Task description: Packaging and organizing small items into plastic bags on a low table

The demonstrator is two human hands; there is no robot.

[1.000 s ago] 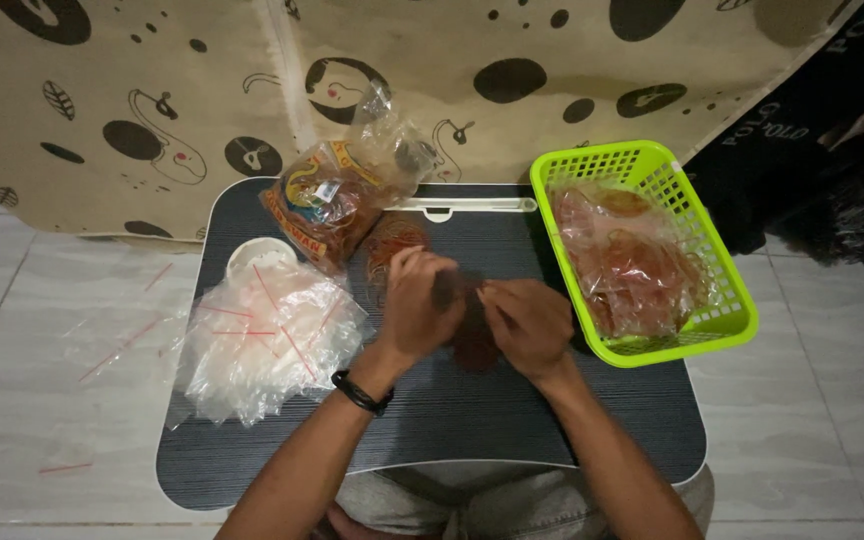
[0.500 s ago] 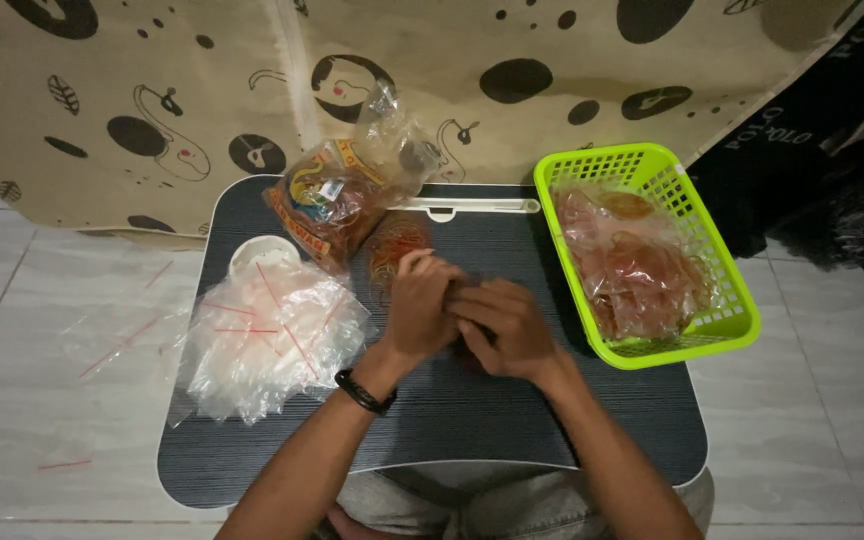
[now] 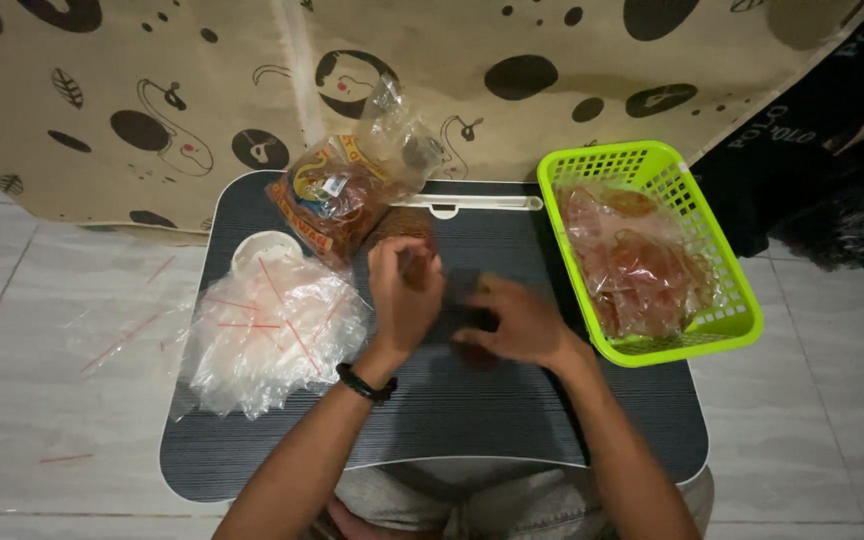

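While both hands are kept close together over the middle of the dark bench [image 3: 512, 420], a small clear packet [image 3: 457, 290] of reddish snacks is pinched between them; the left hand [image 3: 404, 295] is curled round its upper end, and the right hand [image 3: 517, 322] is closed on its lower end, though blur hides the exact grip. A black band [image 3: 367, 384] is worn on the left wrist. A heap of empty clear bags [image 3: 267, 335] lies just left of the hands, a large open snack bag [image 3: 337, 195] behind them, and a green basket [image 3: 697, 200] of filled packets at the right.
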